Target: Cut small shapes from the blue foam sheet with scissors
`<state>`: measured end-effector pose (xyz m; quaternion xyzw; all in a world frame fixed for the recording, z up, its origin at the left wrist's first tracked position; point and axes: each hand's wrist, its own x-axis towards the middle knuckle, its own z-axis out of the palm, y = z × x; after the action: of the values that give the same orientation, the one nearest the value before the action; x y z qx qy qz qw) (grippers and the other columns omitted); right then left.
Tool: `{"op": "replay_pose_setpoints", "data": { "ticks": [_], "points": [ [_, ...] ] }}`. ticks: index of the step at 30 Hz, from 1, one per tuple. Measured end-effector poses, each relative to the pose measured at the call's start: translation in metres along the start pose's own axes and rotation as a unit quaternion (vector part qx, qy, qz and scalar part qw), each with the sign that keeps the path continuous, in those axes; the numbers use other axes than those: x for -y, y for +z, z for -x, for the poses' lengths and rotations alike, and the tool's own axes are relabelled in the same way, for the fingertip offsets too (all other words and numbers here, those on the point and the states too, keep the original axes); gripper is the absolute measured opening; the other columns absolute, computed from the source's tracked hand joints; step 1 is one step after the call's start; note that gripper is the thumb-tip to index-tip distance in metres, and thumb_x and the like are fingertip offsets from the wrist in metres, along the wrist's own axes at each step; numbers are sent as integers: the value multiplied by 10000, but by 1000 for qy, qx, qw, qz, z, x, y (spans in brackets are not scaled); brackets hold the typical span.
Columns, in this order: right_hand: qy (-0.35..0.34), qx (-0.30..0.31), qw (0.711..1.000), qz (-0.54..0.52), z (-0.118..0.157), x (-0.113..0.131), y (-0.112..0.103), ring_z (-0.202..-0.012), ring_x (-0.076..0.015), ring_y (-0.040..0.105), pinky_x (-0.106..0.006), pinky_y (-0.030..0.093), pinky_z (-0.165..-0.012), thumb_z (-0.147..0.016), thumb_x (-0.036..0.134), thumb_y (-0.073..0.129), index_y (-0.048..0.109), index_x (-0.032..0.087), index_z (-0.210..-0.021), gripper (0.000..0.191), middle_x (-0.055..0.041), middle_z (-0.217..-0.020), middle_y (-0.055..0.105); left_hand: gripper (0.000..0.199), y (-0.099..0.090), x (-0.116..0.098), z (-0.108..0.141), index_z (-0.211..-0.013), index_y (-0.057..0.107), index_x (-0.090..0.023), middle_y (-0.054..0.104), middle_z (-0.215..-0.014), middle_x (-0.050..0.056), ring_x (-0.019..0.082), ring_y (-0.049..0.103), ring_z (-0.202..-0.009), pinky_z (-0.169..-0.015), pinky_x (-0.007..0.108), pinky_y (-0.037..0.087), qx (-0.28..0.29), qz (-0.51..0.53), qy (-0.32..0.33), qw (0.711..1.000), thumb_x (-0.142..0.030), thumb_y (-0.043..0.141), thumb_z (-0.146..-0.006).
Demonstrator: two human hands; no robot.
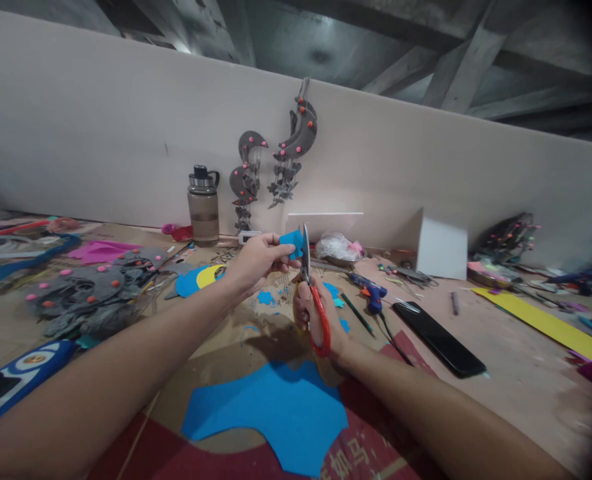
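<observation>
Trimming, it seems, a small, bright-blue, notched sheet piece (pixel 290 239) pinched in the left hand (pixel 256 262) above a cluttered table (pixel 506 353), the right hand (pixel 338 328) grips red-handled metal scissors (pixel 306 255) beside it, a cut needing fingertips clear.

A cluttered tabletop (pixel 516 360) is strewn with blue scraps (pixel 266 298) and a large blue sheet (pixel 271 413). A black phone (pixel 439 339), a glue gun (pixel 371 293) and a water bottle (pixel 203 210) are also seen.

Blue piece (pixel 291 243): small, irregularly cut; I see it raised, left of the blades.
Scissors (pixel 321 319): red-handled, upright, silver blades pointing up.
</observation>
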<state>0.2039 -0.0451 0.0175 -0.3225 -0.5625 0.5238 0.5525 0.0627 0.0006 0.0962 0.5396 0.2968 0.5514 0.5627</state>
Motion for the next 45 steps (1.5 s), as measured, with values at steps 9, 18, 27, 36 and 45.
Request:
{"op": "replay_pose_setpoints", "data": {
  "ticks": [9,18,27,36,45],
  "points": [
    [-4,3,1000,7,1,3,0,-446,-59,313,-163,282,-385,-882,485,630,460,252,-918,290,85,-617,385,230,-1,-1,0,-695,493,-158,571,-560,-6,162,688,-612,-494,196,406,1,5,-1,1000,-149,720,-727],
    [5,2,1000,-13,2,6,1,-429,-55,303,-163,273,-361,-850,481,666,449,250,-902,321,95,-612,363,214,-3,1,-2,-688,510,-152,558,-546,-15,144,670,-579,-477,185,402,-2,2,10,1000,-159,721,-720],
    [5,4,1000,8,2,5,0,-440,-54,317,-161,285,-374,-862,454,650,443,242,-868,296,92,-621,370,172,-5,1,-3,-725,585,-129,572,-547,-9,131,653,-555,-455,181,386,-14,-2,15,1000,-198,741,-707],
    [14,9,1000,15,4,10,3,-424,-53,306,-157,286,-351,-865,464,649,413,246,-855,321,100,-607,365,165,-5,0,-3,-789,620,-112,664,-687,40,140,675,-581,-453,193,397,-37,-5,20,999,-206,733,-714],
    [-4,27,999,35,1,8,1,-459,-71,315,-184,302,-394,-883,500,602,427,251,-900,304,81,-624,358,137,-6,2,-7,-767,625,-117,647,-658,33,116,637,-548,-463,194,384,-47,1,31,998,-182,732,-712]
  ]
}}
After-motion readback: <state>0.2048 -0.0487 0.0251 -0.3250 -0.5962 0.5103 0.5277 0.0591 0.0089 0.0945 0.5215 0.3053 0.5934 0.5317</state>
